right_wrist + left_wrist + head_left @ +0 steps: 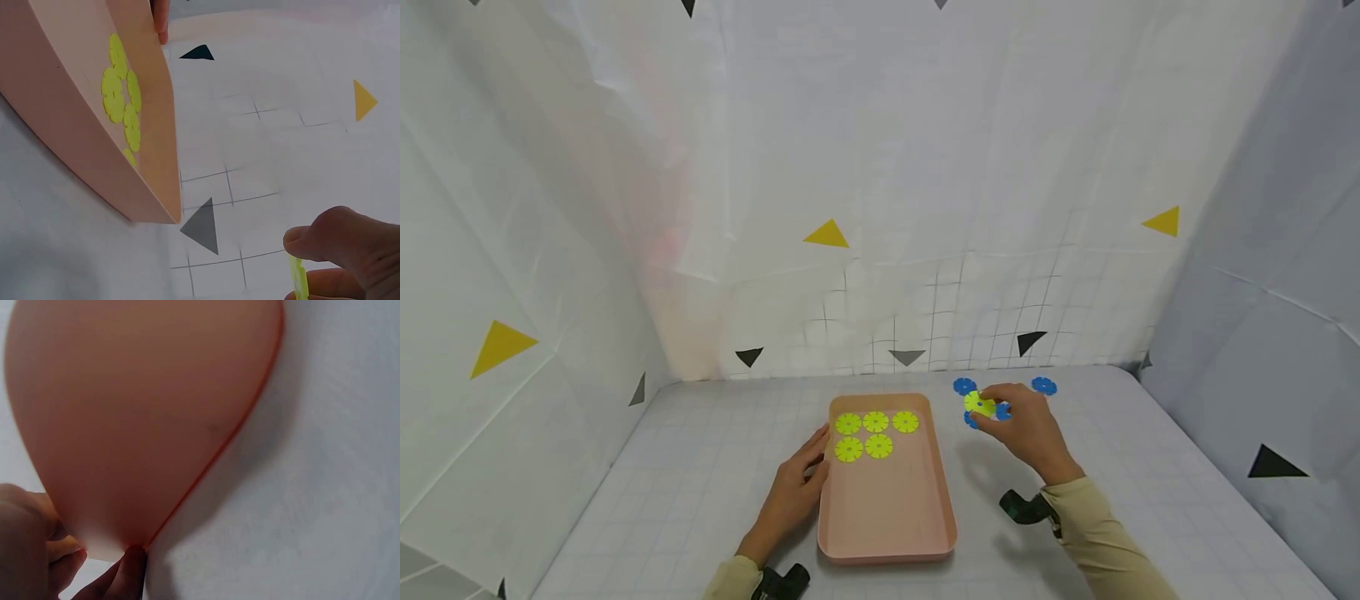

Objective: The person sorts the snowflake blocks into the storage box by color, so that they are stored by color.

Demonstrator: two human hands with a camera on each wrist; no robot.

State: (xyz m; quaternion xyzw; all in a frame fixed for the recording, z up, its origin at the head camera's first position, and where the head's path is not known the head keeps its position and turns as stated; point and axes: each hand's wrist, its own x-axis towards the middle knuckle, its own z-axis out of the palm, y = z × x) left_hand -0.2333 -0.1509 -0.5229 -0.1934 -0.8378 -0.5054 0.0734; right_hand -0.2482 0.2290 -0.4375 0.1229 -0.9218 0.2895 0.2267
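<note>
My right hand (1026,427) pinches a yellow-green notched plastic disc (976,404) between thumb and fingers, right of the tray. The right wrist view shows this disc (299,279) edge-on. Behind and beside it are several blue notched discs (965,386), partly covered by the hand and disc. A pink rectangular tray (887,517) holds several yellow-green discs (876,422), lying flat in two rows at its far end. My left hand (790,492) touches the tray's left side with extended fingers; the left wrist view shows its fingertips (132,565) against the tray wall.
One blue disc (1043,385) lies apart, behind the right hand. The white table (655,500) is enclosed by white sheeting (925,167) at the back and sides, marked with coloured triangles. Dark wrist-worn devices (1026,507) sit at both cuffs.
</note>
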